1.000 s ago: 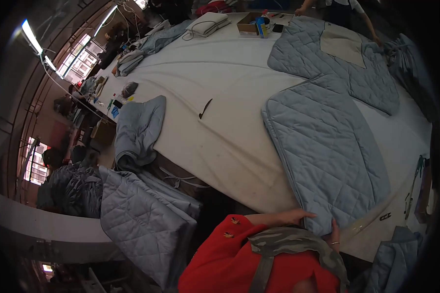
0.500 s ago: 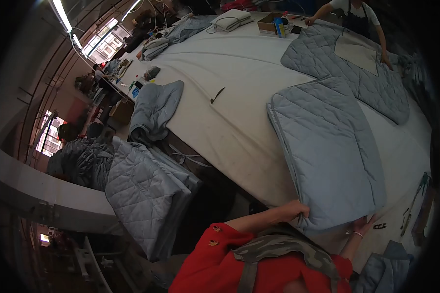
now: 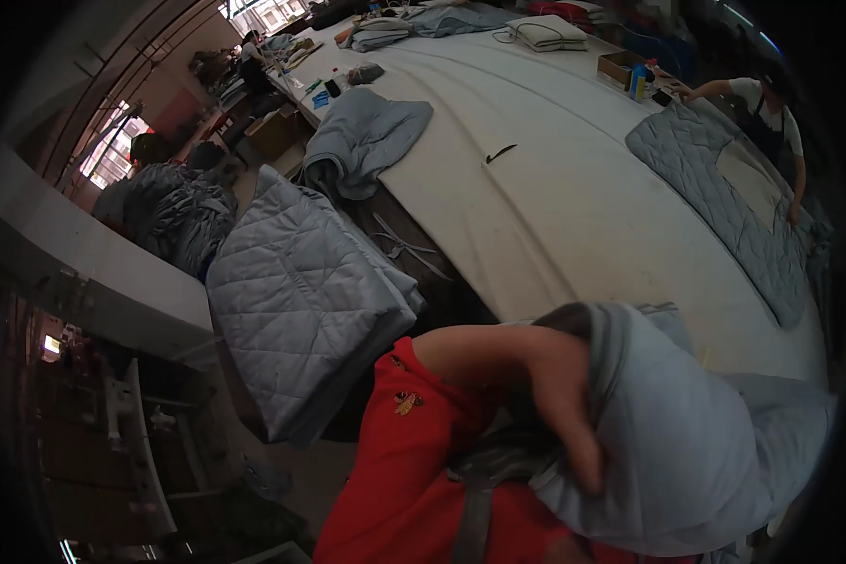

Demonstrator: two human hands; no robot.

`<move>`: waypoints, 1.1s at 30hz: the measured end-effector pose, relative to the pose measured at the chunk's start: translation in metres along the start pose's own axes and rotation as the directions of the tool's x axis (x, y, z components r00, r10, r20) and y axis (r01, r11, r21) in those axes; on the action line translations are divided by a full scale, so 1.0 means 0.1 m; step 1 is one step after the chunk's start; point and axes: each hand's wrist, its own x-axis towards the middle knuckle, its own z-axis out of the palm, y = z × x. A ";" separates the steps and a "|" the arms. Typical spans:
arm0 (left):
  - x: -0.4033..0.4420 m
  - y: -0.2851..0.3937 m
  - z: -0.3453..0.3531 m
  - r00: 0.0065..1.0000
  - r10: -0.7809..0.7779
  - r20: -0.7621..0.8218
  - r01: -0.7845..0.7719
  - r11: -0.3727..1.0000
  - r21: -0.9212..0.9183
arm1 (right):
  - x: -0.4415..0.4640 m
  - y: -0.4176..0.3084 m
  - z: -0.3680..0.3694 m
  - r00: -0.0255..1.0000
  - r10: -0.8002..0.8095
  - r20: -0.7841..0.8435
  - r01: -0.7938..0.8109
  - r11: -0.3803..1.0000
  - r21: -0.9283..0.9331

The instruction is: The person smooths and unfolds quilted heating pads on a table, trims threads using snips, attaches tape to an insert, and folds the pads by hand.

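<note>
A light grey-blue quilt (image 3: pixel 686 442) is lifted and bunched in front of me, its folded edge curling up near my body. My left hand (image 3: pixel 566 399) grips this bundle at its left side, with the thumb side pointing down against the cloth. My right hand is hidden, with the quilt covering the area on that side. My red sleeve (image 3: pixel 414 404) and a dark strap (image 3: pixel 477 517) show below the quilt.
A white-covered table (image 3: pixel 536 207) bears a small dark curved tool (image 3: pixel 500 153) and a folded grey quilt (image 3: pixel 367 136). Stacked quilted pieces (image 3: pixel 301 291) stand at left. Across the table, a co-worker (image 3: pixel 771 113) handles another quilt (image 3: pixel 724 207). An open box (image 3: pixel 618 70) sits nearby.
The quilt that lay flat on the table is now raised, bunched and pulled toward my body. My right hand has gone out of sight. The view has turned right.
</note>
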 end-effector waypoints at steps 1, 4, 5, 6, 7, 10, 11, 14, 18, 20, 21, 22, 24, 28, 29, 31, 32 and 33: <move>-0.13 0.15 -0.09 0.985 -0.144 -0.099 0.114 0.960 -0.257 | 0.08 -0.21 0.25 0.998 -0.057 0.030 0.057 0.998 -0.013; -0.66 0.36 -0.43 0.605 -0.518 -0.605 0.146 0.819 -0.555 | 0.25 -0.70 1.07 0.973 -0.182 0.143 0.182 0.983 0.009; -0.82 0.44 -0.58 0.527 -0.432 -0.732 0.035 0.871 -0.490 | 0.25 -0.80 1.37 0.959 -0.209 0.192 0.206 0.978 0.038; -1.00 0.54 -0.79 0.489 -0.478 -0.730 0.058 0.852 -0.519 | 0.23 -0.91 1.71 0.940 -0.238 0.244 0.226 0.971 0.077; -1.20 0.65 -1.02 0.449 -0.525 -0.723 0.084 0.830 -0.551 | 0.19 -1.04 2.07 0.915 -0.277 0.292 0.252 0.960 0.122; -1.59 1.38 -1.18 0.189 -0.331 -0.924 0.129 0.942 -0.311 | -0.10 -1.25 3.19 0.832 -0.323 0.451 0.212 0.936 0.280; -1.69 1.71 -1.14 0.161 -0.215 -0.963 0.171 0.967 -0.187 | -0.23 -1.30 3.56 0.800 -0.335 0.498 0.177 0.924 0.338; -2.17 2.70 -0.74 0.090 0.153 -0.984 0.268 0.948 0.172 | -0.62 -1.38 4.58 0.686 -0.368 0.627 0.014 0.869 0.494; -2.96 3.83 0.14 -0.042 0.521 -0.853 0.410 0.787 0.461 | -1.20 -1.39 5.71 0.516 -0.409 0.752 -0.249 0.769 0.589; -3.37 4.18 0.71 -0.116 0.645 -0.755 0.491 0.698 0.521 | -1.46 -1.31 6.11 0.443 -0.420 0.792 -0.366 0.722 0.587; -3.57 4.29 1.01 -0.153 0.689 -0.708 0.530 0.662 0.529 | -1.58 -1.26 6.27 0.410 -0.427 0.806 -0.426 0.692 0.583; -3.76 4.35 1.30 -0.195 0.722 -0.664 0.561 0.638 0.528 | -1.69 -1.21 6.43 0.380 -0.425 0.821 -0.477 0.670 0.568; -4.15 4.30 1.83 -0.295 0.752 -0.589 0.601 0.626 0.498 | -1.96 -0.99 6.69 0.332 -0.404 0.852 -0.559 0.643 0.523; -4.97 3.24 3.01 -0.570 0.546 -0.614 0.433 0.835 0.340 | -2.76 0.07 6.94 0.270 -0.002 0.963 -0.686 0.701 0.194; -5.25 2.80 3.39 -0.599 0.396 -0.696 0.304 0.917 0.259 | -3.00 0.30 6.90 0.209 0.137 0.968 -0.643 0.765 0.030; -5.33 1.86 3.99 -0.868 0.244 -0.432 0.255 0.966 0.034 | -3.34 0.92 6.79 0.021 0.492 0.870 -0.692 0.636 -0.342; -5.21 1.49 4.02 -0.935 0.021 -0.355 0.013 1.000 0.024 | -3.47 1.42 6.75 -0.085 0.613 0.785 -0.717 0.510 -0.476; -5.57 1.00 4.36 -0.970 -0.079 -0.228 -0.054 0.992 -0.111 | -3.62 1.71 6.65 -0.061 0.607 0.792 -0.693 0.545 -0.471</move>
